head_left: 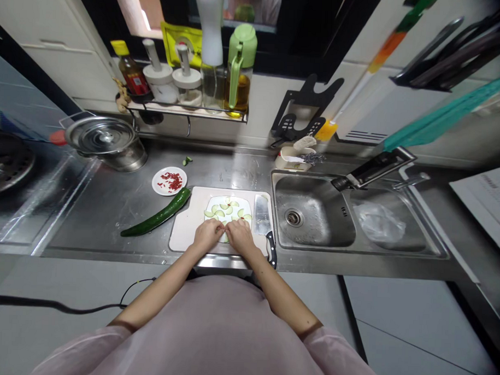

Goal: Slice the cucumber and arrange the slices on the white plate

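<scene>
My left hand [208, 233] and my right hand [239, 234] meet over the near side of a white squarish plate [243, 202]. The fingers of both are pinched close together; whatever they hold is too small and hidden to name. Thin pale-green cucumber slices [219, 212] lie arranged on the plate, a few with tiny red bits beside them. Under the plate is a light cutting board [196, 202]. A cleaver-like knife [262, 214] with a black handle rests along the board's right side. Left of the board lies a long green cucumber [156, 219], near a small white plate [156, 187] of red pieces [170, 181].
To the right is a steel double sink [314, 233] with a black faucet [373, 169] and a plastic bag [380, 222]. A lidded steel pot [124, 153] stands back left. Bottles and jars line a wall rack [187, 110]. Small green cucumber ends [187, 160] lie behind the small plate.
</scene>
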A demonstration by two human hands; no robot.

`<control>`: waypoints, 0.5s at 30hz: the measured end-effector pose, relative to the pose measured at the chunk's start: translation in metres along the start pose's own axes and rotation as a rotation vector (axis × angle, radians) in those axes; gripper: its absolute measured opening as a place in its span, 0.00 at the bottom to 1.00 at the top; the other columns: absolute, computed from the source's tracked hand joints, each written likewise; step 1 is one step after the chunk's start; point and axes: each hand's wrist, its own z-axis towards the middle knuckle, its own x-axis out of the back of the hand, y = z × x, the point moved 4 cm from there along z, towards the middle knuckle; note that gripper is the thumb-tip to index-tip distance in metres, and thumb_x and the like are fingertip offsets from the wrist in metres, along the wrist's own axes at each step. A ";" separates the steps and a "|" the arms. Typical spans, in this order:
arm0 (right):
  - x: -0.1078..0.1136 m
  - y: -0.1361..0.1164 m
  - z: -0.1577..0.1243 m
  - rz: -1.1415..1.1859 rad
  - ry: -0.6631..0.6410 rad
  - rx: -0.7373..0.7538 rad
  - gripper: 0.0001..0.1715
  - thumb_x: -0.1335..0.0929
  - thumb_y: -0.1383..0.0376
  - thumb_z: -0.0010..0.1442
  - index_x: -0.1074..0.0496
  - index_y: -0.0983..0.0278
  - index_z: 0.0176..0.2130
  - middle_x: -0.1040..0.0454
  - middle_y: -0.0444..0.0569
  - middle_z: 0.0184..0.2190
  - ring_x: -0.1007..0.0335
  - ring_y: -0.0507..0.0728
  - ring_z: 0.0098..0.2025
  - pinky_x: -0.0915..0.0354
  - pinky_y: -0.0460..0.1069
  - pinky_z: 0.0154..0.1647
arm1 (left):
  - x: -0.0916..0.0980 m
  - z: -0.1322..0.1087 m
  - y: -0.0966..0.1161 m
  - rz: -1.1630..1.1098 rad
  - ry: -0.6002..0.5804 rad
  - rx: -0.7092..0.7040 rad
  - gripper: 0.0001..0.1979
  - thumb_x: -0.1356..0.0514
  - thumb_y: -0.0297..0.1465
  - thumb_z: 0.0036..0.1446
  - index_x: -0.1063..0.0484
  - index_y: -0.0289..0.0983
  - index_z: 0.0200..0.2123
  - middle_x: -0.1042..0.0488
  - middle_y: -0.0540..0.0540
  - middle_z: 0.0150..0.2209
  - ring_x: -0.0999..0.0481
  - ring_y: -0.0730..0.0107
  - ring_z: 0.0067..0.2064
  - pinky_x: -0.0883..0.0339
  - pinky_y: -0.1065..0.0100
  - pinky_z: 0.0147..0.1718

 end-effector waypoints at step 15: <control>0.007 0.001 0.000 0.069 0.026 -0.039 0.10 0.39 0.65 0.66 0.29 0.62 0.36 0.28 0.50 0.36 0.40 0.58 0.41 0.48 0.52 0.45 | 0.006 -0.003 0.004 0.016 -0.001 -0.023 0.07 0.42 0.33 0.56 0.23 0.40 0.33 0.24 0.44 0.35 0.28 0.61 0.42 0.40 0.66 0.39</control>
